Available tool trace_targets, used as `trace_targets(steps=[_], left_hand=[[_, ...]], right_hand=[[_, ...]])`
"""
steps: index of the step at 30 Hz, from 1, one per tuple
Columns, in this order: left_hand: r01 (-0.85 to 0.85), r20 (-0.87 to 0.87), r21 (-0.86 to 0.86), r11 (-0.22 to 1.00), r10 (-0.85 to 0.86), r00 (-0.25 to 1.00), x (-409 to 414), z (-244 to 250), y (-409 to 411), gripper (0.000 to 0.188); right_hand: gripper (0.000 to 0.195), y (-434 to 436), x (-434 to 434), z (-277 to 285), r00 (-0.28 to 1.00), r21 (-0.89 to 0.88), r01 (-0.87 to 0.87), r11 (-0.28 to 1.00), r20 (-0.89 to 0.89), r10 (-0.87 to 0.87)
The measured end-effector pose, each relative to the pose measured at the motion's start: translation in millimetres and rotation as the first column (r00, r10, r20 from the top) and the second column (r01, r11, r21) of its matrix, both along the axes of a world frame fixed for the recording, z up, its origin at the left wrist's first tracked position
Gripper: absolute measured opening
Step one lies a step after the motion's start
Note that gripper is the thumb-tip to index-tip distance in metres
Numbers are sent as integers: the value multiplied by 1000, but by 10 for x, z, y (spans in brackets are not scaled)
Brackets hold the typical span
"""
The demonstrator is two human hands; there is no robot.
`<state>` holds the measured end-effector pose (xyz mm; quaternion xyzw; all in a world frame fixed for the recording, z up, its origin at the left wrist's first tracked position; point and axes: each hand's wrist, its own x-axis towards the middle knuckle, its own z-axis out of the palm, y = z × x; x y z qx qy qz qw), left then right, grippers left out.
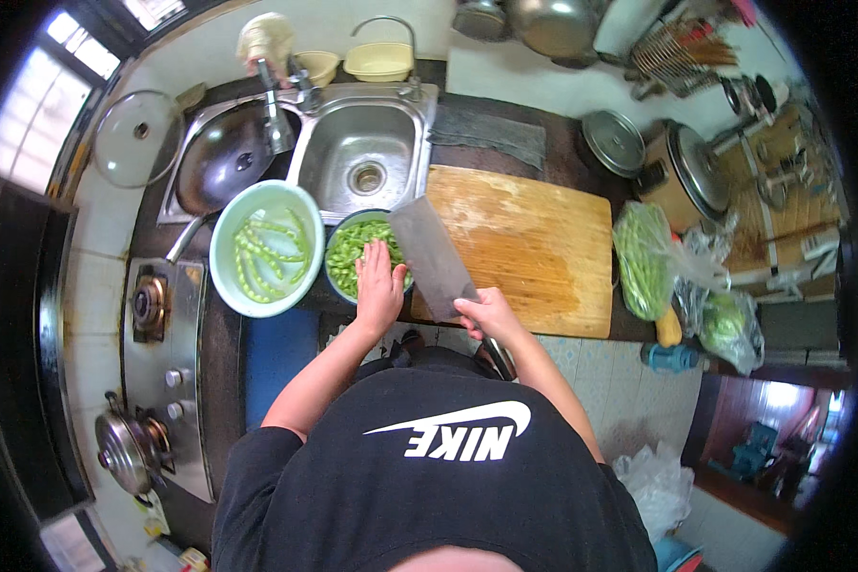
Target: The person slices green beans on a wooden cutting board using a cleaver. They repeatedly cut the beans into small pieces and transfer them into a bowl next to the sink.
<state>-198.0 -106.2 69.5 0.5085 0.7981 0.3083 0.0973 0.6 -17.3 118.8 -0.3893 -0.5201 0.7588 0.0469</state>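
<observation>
My left hand (380, 289) lies with its fingers on chopped green beans (343, 254) in a dark-rimmed bowl beside the sink. The thumb stands apart, and nothing shows held in it. In my right hand (493, 314) is the handle of a cleaver (432, 254); its wide blade tilts up to the left, over the bowl's right edge and the left side of the wooden cutting board (543, 243). Left of the bowl, a pale green basin (220, 250) holds several long whole beans (257, 257).
Behind the bowls are a steel sink (336, 143) and a wok (218, 161). A gas stove (179, 314) stands left, with a lidded pot (125, 447). A bag of long beans (640, 264), a lidded cooker (676, 171) and a grey cloth (486, 136) lie around the board.
</observation>
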Motion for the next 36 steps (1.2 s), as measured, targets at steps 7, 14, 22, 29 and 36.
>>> trace_targets(steps=[7, 14, 22, 29, 36], left_hand=[[-89, -9, 388, 917, 100, 995, -285, 398, -22, 12], [-158, -32, 300, 941, 176, 984, -405, 269, 11, 8], [-621, 23, -11, 783, 622, 783, -1700, -96, -474, 18], [-622, 25, -397, 675, 685, 728, -2263, -680, -372, 47], [-720, 458, -210, 662, 717, 526, -2155, -531, -212, 65]], right_hand=[[27, 212, 30, 5, 996, 162, -50, 986, 81, 37], [31, 571, 554, -290, 949, 694, -147, 705, 299, -96], [34, 758, 1214, -699, 809, 705, -252, 664, 530, -255], [25, 487, 1058, -563, 836, 504, 105, 857, 423, -351], [25, 379, 973, -582, 797, 504, 189, 843, 423, -431]])
